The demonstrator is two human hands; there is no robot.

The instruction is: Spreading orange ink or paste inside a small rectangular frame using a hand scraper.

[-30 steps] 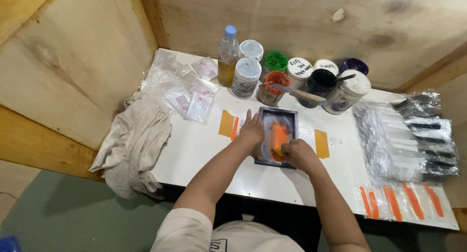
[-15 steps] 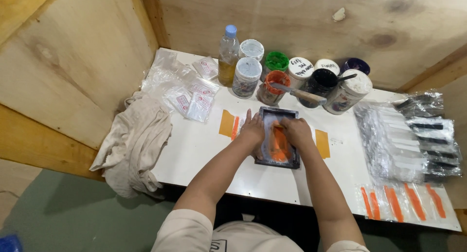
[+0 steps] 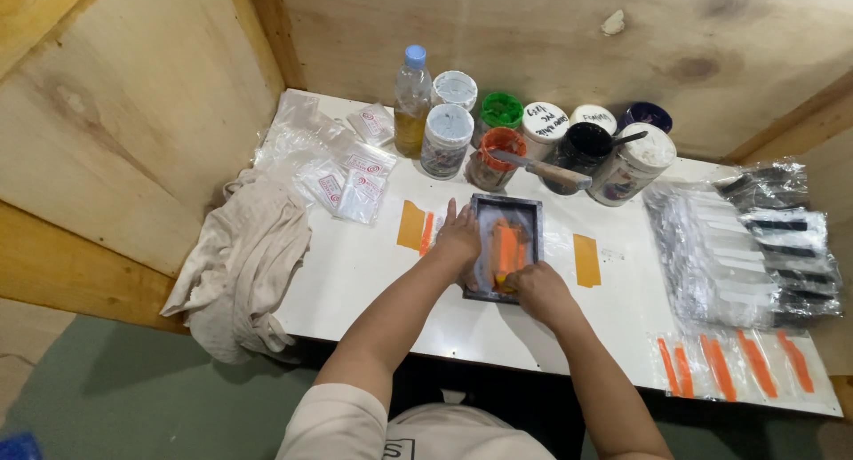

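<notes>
A small dark-framed printing screen [image 3: 530,213] lies flat on the white table [image 3: 373,273], smeared down its middle with orange ink [image 3: 505,245]. My left hand [image 3: 458,238] presses flat on the frame's left edge. My right hand [image 3: 536,291] is closed at the frame's near end, gripping a small tool that drags through the orange ink; the tool itself is mostly hidden by my fingers. Orange tape strips [image 3: 411,226] lie left of the frame, and another orange strip [image 3: 586,260] lies to its right.
Several ink jars [image 3: 446,140] and a plastic bottle [image 3: 410,113] stand along the back, one orange jar [image 3: 498,155] holding a wooden-handled spatula. Small plastic bags [image 3: 351,180] and a crumpled cloth [image 3: 244,264] lie left. Bagged items [image 3: 746,247] and orange-printed pieces [image 3: 729,367] lie right.
My right hand went up to the frame's far end, then pulled back toward me to the near end. The left hand stayed on the frame's left edge.
</notes>
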